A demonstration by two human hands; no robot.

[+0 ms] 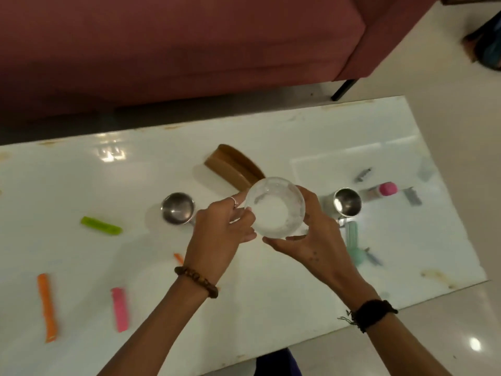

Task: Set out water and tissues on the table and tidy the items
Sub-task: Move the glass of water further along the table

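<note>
A clear glass tumbler (275,207) is held above the middle of the white glossy table (108,183), seen from above with its mouth toward me. My left hand (219,234) grips its left side and my right hand (311,234) cups its right side and underside. Two steel cups stand on the table, one (178,208) to the left of my hands and one (347,202) to the right. A brown wooden holder (233,165) lies just behind the tumbler. No tissues can be made out.
Scattered on the table are a green stick (100,226), a long orange stick (47,308), a pink stick (120,309), a pink-capped bottle (382,191) and a mint-green object (355,246). A dark red sofa (176,42) runs along the far edge.
</note>
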